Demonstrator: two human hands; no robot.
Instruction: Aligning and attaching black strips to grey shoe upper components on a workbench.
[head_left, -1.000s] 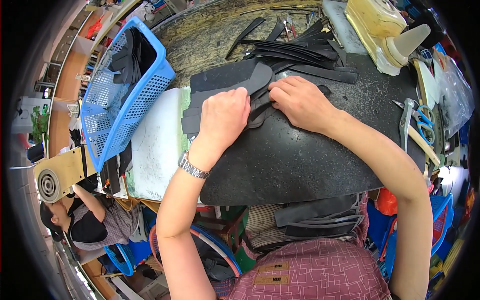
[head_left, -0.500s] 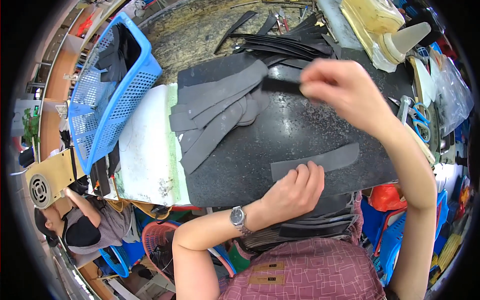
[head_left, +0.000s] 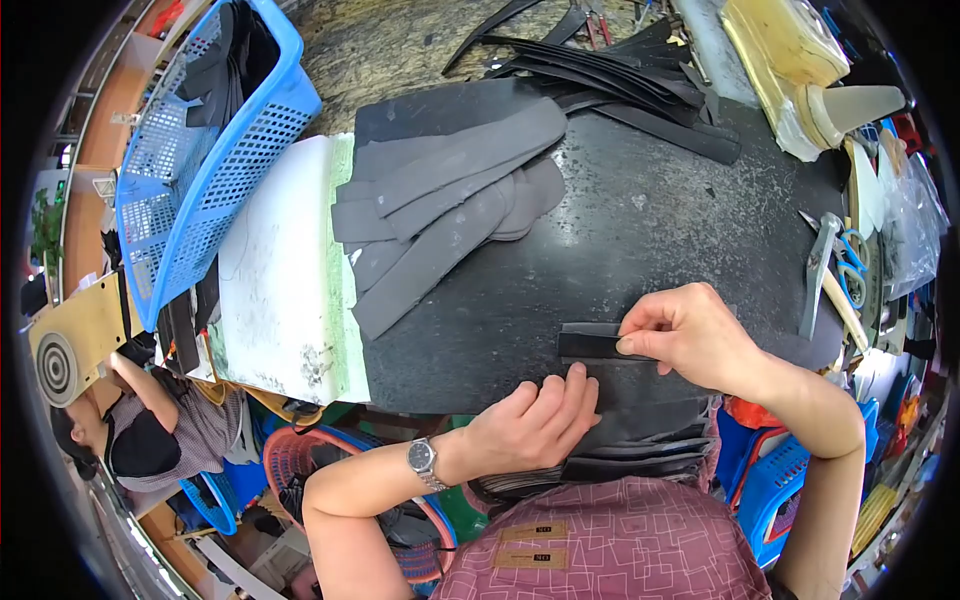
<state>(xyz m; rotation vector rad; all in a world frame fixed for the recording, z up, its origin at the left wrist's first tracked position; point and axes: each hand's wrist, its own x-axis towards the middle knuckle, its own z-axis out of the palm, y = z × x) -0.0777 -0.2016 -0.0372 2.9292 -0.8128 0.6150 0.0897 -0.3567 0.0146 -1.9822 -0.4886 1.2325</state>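
Note:
My right hand [head_left: 695, 338] pinches a short black strip [head_left: 592, 346] between thumb and fingers. The strip lies on top of a grey strip [head_left: 598, 328], whose edge shows along the far side, near the front of a dark work board [head_left: 480, 330]. My left hand [head_left: 530, 425], with a watch on the wrist, rests at the board's front edge. Its fingers are loosely bent, a fingertip close to the strips' near edge; its thumb is hidden. To the left, a fan of grey strips [head_left: 450, 210] lies overlapping on the board.
Black strips [head_left: 610, 75] are heaped at the back. A blue basket [head_left: 215, 170] stands left, beside a white block [head_left: 280, 270]. At right are a plastic bottle [head_left: 800, 70], scissors [head_left: 851, 262] and a hammer-like tool [head_left: 820, 270]. Dark strips [head_left: 640, 455] lie over my lap. Another person [head_left: 160, 430] sits left.
My right hand has come down and nearer with the black strip, laying it over the grey strip. My left hand has shifted left and nearer, off the grey strip. The view has moved slightly.

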